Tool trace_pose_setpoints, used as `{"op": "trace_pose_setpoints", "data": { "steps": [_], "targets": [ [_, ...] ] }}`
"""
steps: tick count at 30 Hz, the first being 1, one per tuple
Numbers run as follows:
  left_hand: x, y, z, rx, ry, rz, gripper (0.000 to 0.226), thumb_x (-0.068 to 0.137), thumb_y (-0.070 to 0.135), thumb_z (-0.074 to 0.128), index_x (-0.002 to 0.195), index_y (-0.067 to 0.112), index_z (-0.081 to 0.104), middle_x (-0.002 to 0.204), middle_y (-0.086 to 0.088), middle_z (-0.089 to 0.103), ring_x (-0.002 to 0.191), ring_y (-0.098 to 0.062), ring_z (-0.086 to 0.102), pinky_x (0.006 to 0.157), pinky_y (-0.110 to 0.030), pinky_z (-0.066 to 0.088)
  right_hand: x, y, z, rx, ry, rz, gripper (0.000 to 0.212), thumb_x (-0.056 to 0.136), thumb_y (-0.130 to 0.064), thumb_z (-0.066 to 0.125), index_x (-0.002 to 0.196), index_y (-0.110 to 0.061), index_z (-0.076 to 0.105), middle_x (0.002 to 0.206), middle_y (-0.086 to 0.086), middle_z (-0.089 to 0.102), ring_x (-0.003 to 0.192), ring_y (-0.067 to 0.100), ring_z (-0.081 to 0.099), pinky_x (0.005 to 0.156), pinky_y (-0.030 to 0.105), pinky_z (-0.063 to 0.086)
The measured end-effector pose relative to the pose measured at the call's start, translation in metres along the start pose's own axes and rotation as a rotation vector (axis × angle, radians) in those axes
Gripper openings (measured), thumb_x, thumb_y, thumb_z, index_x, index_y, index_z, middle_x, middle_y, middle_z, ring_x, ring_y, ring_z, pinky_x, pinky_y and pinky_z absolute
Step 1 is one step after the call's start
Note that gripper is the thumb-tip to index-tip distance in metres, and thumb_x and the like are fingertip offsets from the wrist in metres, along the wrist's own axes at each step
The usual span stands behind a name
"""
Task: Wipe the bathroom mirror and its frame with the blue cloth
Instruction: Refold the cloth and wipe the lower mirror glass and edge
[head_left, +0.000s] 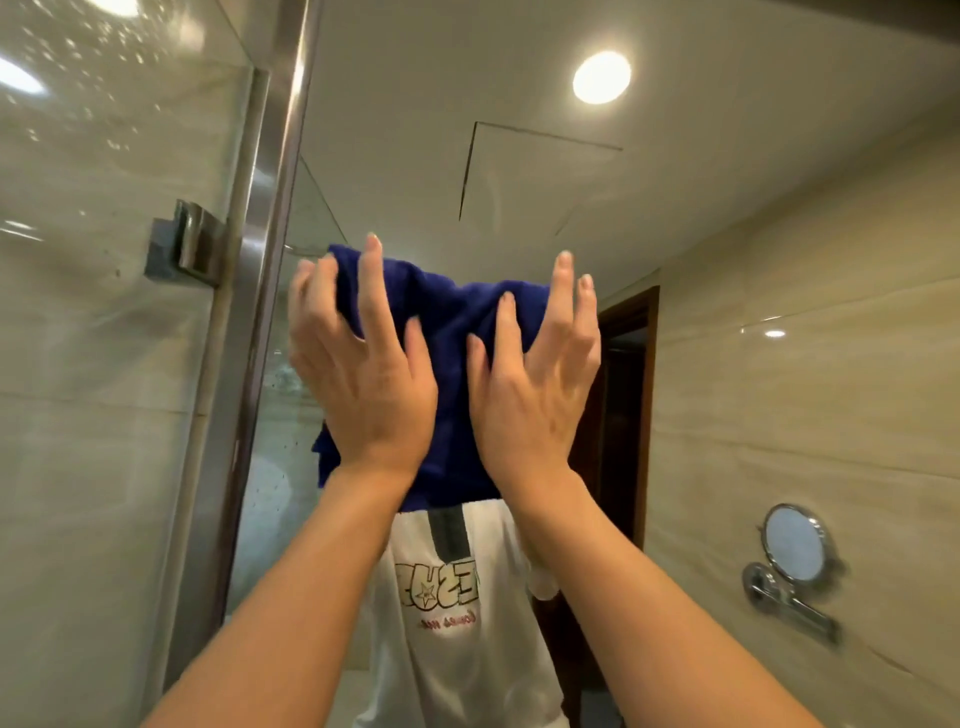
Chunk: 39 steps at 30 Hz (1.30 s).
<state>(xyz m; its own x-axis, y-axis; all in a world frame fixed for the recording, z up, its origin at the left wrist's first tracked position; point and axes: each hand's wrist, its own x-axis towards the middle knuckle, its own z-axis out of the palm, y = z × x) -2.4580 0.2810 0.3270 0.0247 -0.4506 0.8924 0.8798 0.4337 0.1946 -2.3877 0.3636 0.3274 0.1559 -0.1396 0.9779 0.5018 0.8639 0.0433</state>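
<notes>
- The dark blue terry cloth (457, 332) is spread flat against the large wall mirror (649, 171) at the centre of the frame, so the wiping of the glass looks under way.
- The left hand (363, 374) presses on the cloth's left half with fingers splayed, its outer fingers curled round the cloth's left edge; the right hand (535, 384) lies flat on the right half, fingers spread, pushing and not pinching.
- How much glass is already clean cannot be told: no streaks or wet trails show. I judge most of the pane to the right and below is left to cover.
- The brushed-metal vertical frame strip (270, 218), just left of the cloth, has no cloth on it, so the frame is probably not yet wiped.
- At the left of the frame, a wet glass shower panel (104, 260) with a metal hinge clamp (182, 244) stands close beside the frame strip and could crowd the left hand there.
- At lower right, a reflection shows a round chrome swing-arm shaving mirror (795, 545); it does not block the cloth.
</notes>
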Motion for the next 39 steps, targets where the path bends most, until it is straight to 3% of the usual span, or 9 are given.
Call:
{"op": "trace_pose_setpoints", "data": {
  "steps": [2, 5, 7, 10, 15, 26, 32, 35, 39],
  "targets": [
    [-0.003, -0.014, -0.005, 0.012, 0.07, 0.017, 0.052, 0.092, 0.013, 0.06, 0.141, 0.016, 0.043, 0.146, -0.017, 0.037, 0.136, -0.035, 0.035, 0.112, -0.043, 0.028, -0.006, -0.002, 0.003, 0.016, 0.049, -0.05, 0.034, 0.099, -0.026, 0.054, 0.121, -0.005, 0.066, 0.146, 0.018, 0.048, 0.138, 0.036, 0.039, 0.114, 0.049, 0.031],
    [-0.027, -0.034, -0.018, 0.086, -0.021, 0.085, 0.036, 0.097, 0.01, 0.052, 0.129, 0.021, 0.063, 0.139, -0.006, 0.056, 0.133, -0.028, 0.043, 0.108, -0.046, 0.031, -0.033, -0.007, 0.004, 0.05, 0.03, -0.105, 0.037, 0.101, -0.025, 0.051, 0.128, -0.004, 0.063, 0.139, 0.012, 0.056, 0.139, 0.03, 0.042, 0.117, 0.046, 0.029],
    [-0.05, -0.044, -0.031, 0.156, -0.14, 0.096, 0.039, 0.1, 0.017, 0.044, 0.137, 0.02, 0.058, 0.145, -0.003, 0.053, 0.137, -0.028, 0.042, 0.112, -0.049, 0.025, -0.058, -0.014, 0.002, 0.072, -0.041, -0.102, 0.043, 0.102, -0.025, 0.045, 0.138, -0.002, 0.052, 0.147, 0.015, 0.047, 0.144, 0.029, 0.034, 0.119, 0.046, 0.026],
    [-0.096, -0.057, -0.059, 0.257, -0.32, 0.083, 0.056, 0.101, 0.034, 0.032, 0.152, 0.013, 0.033, 0.16, -0.01, 0.028, 0.149, -0.031, 0.02, 0.119, -0.052, 0.013, -0.107, -0.024, -0.009, 0.132, -0.169, -0.103, 0.052, 0.102, -0.027, 0.04, 0.147, 0.0, 0.037, 0.155, 0.019, 0.032, 0.149, 0.029, 0.022, 0.122, 0.045, 0.02],
    [-0.176, -0.07, -0.101, 0.314, -0.524, 0.101, 0.07, 0.092, 0.036, 0.035, 0.153, 0.003, 0.025, 0.161, -0.021, 0.017, 0.151, -0.037, 0.008, 0.117, -0.056, 0.013, -0.2, -0.025, -0.035, 0.146, -0.284, -0.111, 0.053, 0.103, -0.03, 0.035, 0.147, 0.0, 0.033, 0.155, 0.019, 0.029, 0.146, 0.033, 0.029, 0.121, 0.044, 0.022],
    [-0.058, 0.043, -0.01, 0.186, -0.475, 0.098, 0.062, 0.104, 0.039, 0.024, 0.157, 0.008, 0.014, 0.165, -0.012, 0.007, 0.152, -0.032, 0.003, 0.122, -0.049, 0.009, -0.046, 0.066, -0.015, 0.005, -0.188, -0.036, 0.058, 0.104, -0.032, 0.03, 0.148, 0.005, 0.031, 0.157, 0.024, 0.027, 0.148, 0.037, 0.019, 0.121, 0.047, 0.02],
    [-0.156, 0.047, -0.035, 0.126, -0.55, 0.233, 0.064, 0.102, 0.037, 0.028, 0.156, 0.005, 0.014, 0.164, -0.013, 0.011, 0.152, -0.03, 0.005, 0.121, -0.049, 0.01, -0.149, 0.096, -0.046, 0.038, -0.27, 0.008, 0.06, 0.103, -0.029, 0.031, 0.149, 0.007, 0.022, 0.158, 0.027, 0.019, 0.149, 0.04, 0.012, 0.118, 0.053, 0.026],
    [-0.231, 0.05, -0.066, 0.157, -0.642, 0.199, 0.067, 0.097, 0.035, 0.039, 0.153, 0.003, 0.024, 0.161, -0.019, 0.019, 0.151, -0.037, 0.009, 0.116, -0.056, 0.024, -0.219, 0.112, -0.071, 0.026, -0.378, -0.046, 0.061, 0.104, -0.031, 0.029, 0.151, 0.005, 0.016, 0.159, 0.025, 0.014, 0.149, 0.041, 0.012, 0.115, 0.055, 0.029],
    [-0.226, 0.067, -0.057, 0.173, -0.667, 0.155, 0.065, 0.099, 0.036, 0.039, 0.153, 0.003, 0.025, 0.16, -0.02, 0.021, 0.149, -0.04, 0.015, 0.115, -0.056, 0.024, -0.199, 0.133, -0.071, 0.078, -0.41, -0.092, 0.062, 0.104, -0.034, 0.026, 0.151, 0.005, 0.016, 0.159, 0.025, 0.015, 0.149, 0.04, 0.012, 0.116, 0.055, 0.028]
  ]
}}
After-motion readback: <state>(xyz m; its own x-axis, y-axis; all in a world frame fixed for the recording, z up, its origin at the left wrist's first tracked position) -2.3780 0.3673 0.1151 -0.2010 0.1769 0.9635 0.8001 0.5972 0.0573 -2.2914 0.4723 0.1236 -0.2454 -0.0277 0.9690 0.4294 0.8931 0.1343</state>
